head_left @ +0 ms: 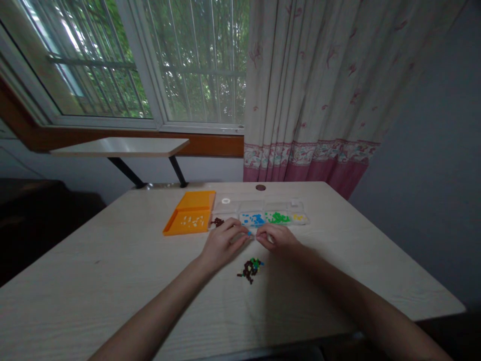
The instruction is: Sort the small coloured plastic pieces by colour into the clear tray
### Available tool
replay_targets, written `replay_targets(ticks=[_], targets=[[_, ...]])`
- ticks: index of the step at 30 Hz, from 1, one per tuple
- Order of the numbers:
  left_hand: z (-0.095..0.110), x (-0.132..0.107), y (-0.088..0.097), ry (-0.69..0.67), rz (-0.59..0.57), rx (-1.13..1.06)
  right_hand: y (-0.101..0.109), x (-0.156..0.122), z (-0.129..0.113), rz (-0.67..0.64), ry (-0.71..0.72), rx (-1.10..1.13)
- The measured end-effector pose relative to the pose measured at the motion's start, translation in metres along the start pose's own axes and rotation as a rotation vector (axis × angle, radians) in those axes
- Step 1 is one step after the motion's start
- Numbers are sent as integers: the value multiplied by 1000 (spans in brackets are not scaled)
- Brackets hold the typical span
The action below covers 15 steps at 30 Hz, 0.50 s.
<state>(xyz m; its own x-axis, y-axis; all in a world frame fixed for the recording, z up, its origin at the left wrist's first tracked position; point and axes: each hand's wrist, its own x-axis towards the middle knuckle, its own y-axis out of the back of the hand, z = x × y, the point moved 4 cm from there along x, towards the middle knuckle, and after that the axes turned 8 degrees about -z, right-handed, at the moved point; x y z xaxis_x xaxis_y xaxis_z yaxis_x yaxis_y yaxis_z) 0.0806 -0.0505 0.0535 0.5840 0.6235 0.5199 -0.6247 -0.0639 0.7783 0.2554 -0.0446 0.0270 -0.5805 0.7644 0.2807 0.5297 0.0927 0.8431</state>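
My left hand (pixel 225 241) pinches a small blue brick (pixel 249 233) between thumb and forefinger. Close beside it, the fingertips of my right hand (pixel 276 237) are pressed together; whatever they hold is too small to make out. Both hands are just in front of a transparent compartment box (pixel 306 220), which holds blue pieces (pixel 253 219), green pieces (pixel 277 217), yellow pieces (pixel 298 217) and dark brown pieces (pixel 217 221). Nearer to me lies a cluster of brown, green and pale pieces (pixel 251 271), with a bit of blue at its right; whether they are joined I cannot tell.
An orange case (pixel 195 200) lies open left of the box, with pale pieces (pixel 193 221) in its front half. A raised shelf (pixel 124 146) on black legs stands at the back left. A round dark grommet (pixel 260 187) sits by the table's far edge, before the curtain (pixel 300 100).
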Motion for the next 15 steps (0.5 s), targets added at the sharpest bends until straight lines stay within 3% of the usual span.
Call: replay_targets(ticks=[5,15], targets=[[0,0,10,11,87,-54,-3,-3,-3,-298,71,45],[2,0,14,-24,149,-39,-19,-4,-11,-299,110,27]])
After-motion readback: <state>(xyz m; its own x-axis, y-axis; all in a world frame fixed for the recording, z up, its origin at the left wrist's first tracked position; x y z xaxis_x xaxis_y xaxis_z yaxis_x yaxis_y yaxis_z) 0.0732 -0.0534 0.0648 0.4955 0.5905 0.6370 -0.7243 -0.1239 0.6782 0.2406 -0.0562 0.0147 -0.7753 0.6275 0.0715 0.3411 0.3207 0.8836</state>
